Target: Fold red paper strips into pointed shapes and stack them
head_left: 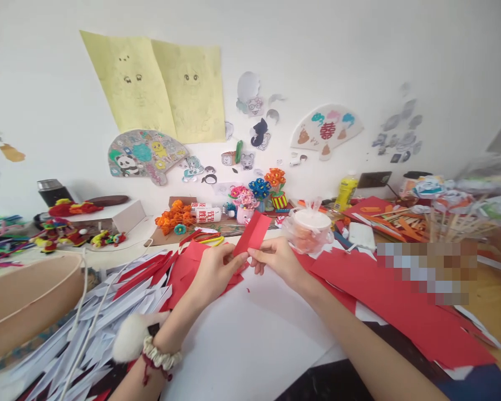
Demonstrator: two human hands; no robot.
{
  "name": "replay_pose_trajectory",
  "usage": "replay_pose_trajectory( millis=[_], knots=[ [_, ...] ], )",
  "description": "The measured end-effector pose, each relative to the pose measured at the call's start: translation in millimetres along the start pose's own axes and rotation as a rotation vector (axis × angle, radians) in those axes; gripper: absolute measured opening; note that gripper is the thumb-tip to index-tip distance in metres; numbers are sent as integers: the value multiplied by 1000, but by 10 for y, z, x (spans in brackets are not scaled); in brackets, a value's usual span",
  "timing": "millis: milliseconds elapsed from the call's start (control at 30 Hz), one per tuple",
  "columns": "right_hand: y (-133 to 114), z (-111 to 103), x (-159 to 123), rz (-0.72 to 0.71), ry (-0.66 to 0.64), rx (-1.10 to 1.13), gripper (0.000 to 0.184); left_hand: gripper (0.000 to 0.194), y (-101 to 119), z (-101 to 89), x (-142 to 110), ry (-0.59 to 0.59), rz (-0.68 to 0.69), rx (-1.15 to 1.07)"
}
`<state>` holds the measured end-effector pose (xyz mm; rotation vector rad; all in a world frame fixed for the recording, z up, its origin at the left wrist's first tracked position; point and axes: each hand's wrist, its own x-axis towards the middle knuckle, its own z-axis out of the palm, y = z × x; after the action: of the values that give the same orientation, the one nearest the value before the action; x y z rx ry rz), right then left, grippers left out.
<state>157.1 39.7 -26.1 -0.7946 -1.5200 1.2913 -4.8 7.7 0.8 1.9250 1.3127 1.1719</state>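
Observation:
A small red strip of paper (254, 231), with a lengthwise crease, is held up between my two hands. My left hand (219, 267) pinches its lower left edge between thumb and fingers. On the other side, my right hand (278, 259) grips its lower right edge, the two thumbs almost meeting. Beneath them lies a large white sheet (254, 334), with a tiny red scrap on it. Red paper pieces (187, 264) are piled just beyond my left wrist. Long red sheets (392, 301) lie to the right of my right forearm.
Cut white paper strips (96, 312) heap up at the left, crossed by a white cable. A beige basin (33, 295) stands at far left. Yellow-handled scissors (212, 241) lie behind my left hand. A lidded plastic tub (311, 225) and pipe-cleaner flowers (259, 189) stand near the wall.

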Motion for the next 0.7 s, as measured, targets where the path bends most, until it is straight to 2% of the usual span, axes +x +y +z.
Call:
replay_pose_trajectory(
  millis=[100, 200, 267, 367, 400, 467, 500, 567, 633, 700],
  knots=[
    [15, -6, 34, 54, -14, 41, 44, 36, -18, -2, 15, -77, 40, 37],
    [-8, -50, 29, 135, -70, 70, 45, 37, -43, -22, 28, -71, 59, 66],
    [-79, -117, -75, 172, -72, 77, 45, 38, -53, -67, 44, -50, 56, 76],
    [-267, -300, -462, 129, 14, 3, 37, 40, -53, -161, 79, 10, -10, 49],
    [-336, -392, -643, 123, 6, -41, 35, 41, -51, -187, 90, 24, -39, 33],
    [-443, -639, -1029, 188, -51, -176, 33, 42, -53, -214, 108, 50, -87, 13],
    [-471, -798, -1211, 212, -13, -247, 32, 41, -58, -213, 114, 54, -101, 10],
    [-459, -1183, -1507, 232, 206, -418, 35, 39, -78, -190, 120, 48, -112, 10],
    [-362, -1623, -1687, 244, 559, -639, 37, 38, -104, -155, 124, 39, -106, 14],
    [-208, -2055, -1753, 341, 840, -1011, 37, 38, -126, -129, 126, 30, -100, 23]
  ],
)
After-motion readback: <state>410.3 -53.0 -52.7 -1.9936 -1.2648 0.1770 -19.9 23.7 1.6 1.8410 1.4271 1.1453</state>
